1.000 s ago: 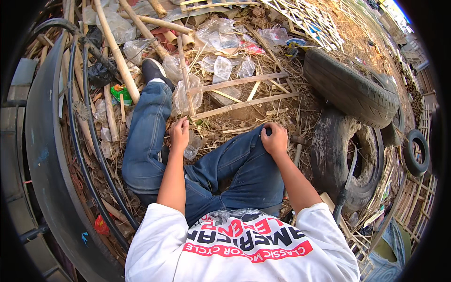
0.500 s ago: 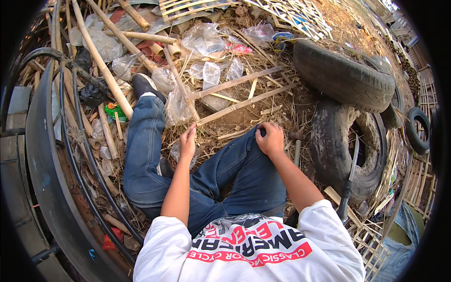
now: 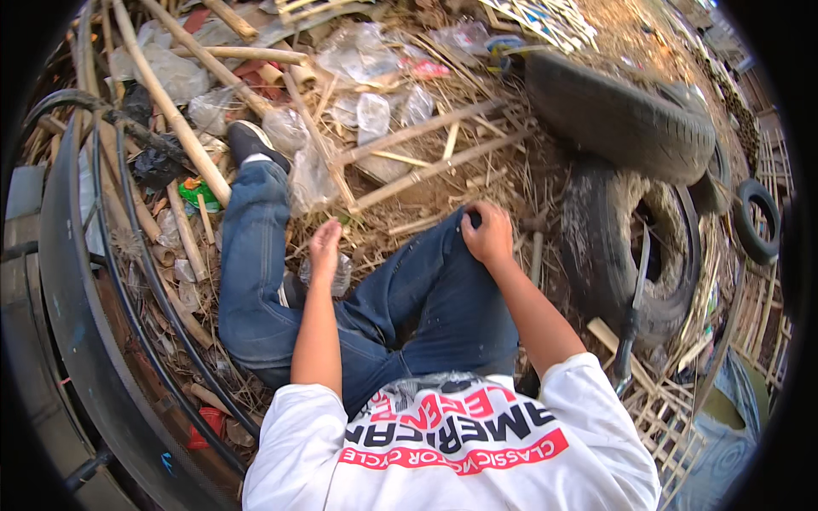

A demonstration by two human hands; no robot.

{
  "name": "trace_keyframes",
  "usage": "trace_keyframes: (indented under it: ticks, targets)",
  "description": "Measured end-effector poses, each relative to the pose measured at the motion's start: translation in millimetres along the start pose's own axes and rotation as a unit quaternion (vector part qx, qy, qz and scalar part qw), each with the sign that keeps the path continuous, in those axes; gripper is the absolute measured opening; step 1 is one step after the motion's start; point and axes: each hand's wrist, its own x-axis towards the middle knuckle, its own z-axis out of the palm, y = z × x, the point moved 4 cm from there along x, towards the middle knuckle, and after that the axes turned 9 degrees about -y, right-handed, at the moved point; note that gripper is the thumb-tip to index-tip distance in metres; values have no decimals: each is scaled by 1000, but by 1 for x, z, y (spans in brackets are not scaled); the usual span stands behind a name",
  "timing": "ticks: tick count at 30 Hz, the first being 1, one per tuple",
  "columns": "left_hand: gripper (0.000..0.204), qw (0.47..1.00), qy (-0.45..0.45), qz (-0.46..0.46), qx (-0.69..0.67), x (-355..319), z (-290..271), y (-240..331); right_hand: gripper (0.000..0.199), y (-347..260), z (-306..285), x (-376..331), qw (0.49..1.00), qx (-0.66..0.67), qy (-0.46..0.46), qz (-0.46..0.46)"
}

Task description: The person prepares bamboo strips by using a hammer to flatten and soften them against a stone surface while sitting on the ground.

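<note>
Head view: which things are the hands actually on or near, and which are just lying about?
In hand or near the hands:
- left hand, open, above a clear plastic bottle
- right hand, resting on the knee of the jeans

Lying about:
- two tyres
- bamboo poles
- crumpled plastic bags
- long knife
- black hoses

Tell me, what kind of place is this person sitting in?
Probably an outdoor scrap or dump yard: old tyres lie on dry straw, with bamboo poles and crumpled plastic bottles strewn around the legs.
</note>
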Motion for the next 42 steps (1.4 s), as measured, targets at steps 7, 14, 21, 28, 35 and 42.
trace_keyframes:
  ticks: [7, 14, 21, 28, 35, 42]
  targets:
    - [24, 994, 92, 13, 52, 5, -59, -7, 18, 50, -35, -146, 989, 85, 90, 86]
    - [28, 987, 53, 58, 138, 1, -33, 12, 38, 129, -82, -346, 939, -38, 0, 343]
    - [27, 980, 65, 61, 175, -9, -40, 15, 53, 151, -84, -413, 888, -223, -117, 385]
    - [26, 973, 39, 96, 208, -3, -47, 12, 56, 137, -49, -422, 865, 6, -177, 469]
    - [28, 972, 41, 99, 209, -2, -50, 9, 95, 123, -38, -417, 817, -141, -243, 503]
    - [30, 969, 22, 99, 223, -3, -45, 3, 106, 131, -34, -403, 783, -149, -215, 564]
